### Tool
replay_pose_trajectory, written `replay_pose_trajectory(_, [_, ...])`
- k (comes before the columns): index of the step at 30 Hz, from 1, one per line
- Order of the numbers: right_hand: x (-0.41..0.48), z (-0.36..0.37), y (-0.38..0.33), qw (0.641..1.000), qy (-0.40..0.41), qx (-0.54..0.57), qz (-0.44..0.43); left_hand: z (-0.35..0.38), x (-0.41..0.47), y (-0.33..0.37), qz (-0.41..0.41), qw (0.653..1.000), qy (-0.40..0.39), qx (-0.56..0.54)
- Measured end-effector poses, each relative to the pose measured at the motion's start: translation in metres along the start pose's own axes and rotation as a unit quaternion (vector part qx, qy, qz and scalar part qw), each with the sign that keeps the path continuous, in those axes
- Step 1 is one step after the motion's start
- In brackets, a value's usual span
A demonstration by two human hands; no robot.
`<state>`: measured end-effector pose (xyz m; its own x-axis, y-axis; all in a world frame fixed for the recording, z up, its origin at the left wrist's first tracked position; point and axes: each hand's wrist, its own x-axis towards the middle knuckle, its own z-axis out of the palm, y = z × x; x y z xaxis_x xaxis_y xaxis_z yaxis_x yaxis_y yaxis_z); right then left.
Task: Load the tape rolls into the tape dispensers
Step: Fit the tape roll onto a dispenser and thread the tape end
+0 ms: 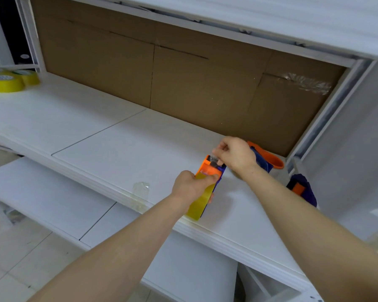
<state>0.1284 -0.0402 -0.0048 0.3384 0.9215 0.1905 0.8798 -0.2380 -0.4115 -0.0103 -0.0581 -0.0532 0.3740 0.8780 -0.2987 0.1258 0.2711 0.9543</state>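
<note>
Both forearms reach in over the white shelf (pixel 118 153). I've got my left hand (pixel 189 185) clamped round the dispenser (pixel 212 171) w/ its yellow roll (pixel 200 201), near the front edge. Right hand (pixel 236 154) pinches clear tape at its head. Spare rolls (pixel 6 82) far left, two dispensers (pixel 268 160) right.

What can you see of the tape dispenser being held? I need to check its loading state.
The tape dispenser is orange and blue plastic, lying tilted over the white table's front edge. A yellow tape roll sits in it, nearest the camera. The left hand grips it around the roll; the right hand pinches at the far orange end, where something clear, probably tape, glints. Whether the tape is threaded is unclear.
</note>
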Motion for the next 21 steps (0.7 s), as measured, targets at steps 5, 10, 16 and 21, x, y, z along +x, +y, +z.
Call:
replay_pose_trajectory(5, [-0.008,0.013,0.004,0.996,0.081,-0.026,-0.031,-0.007,-0.001,0.004,-0.027,0.999,-0.043,0.0])
replay_pose_trajectory(10, [-0.009,0.019,0.005,0.988,0.104,-0.105,-0.032,-0.002,-0.002,0.001,-0.007,0.999,-0.039,-0.011])
replay_pose_trajectory(16, [-0.003,0.025,0.008,0.974,0.093,-0.201,-0.038,0.006,0.001,-0.003,0.016,1.0,-0.015,-0.01])
replay_pose_trajectory(21, [-0.004,0.028,0.006,0.969,0.099,-0.221,-0.045,0.009,0.001,-0.005,0.052,0.998,0.008,0.02])
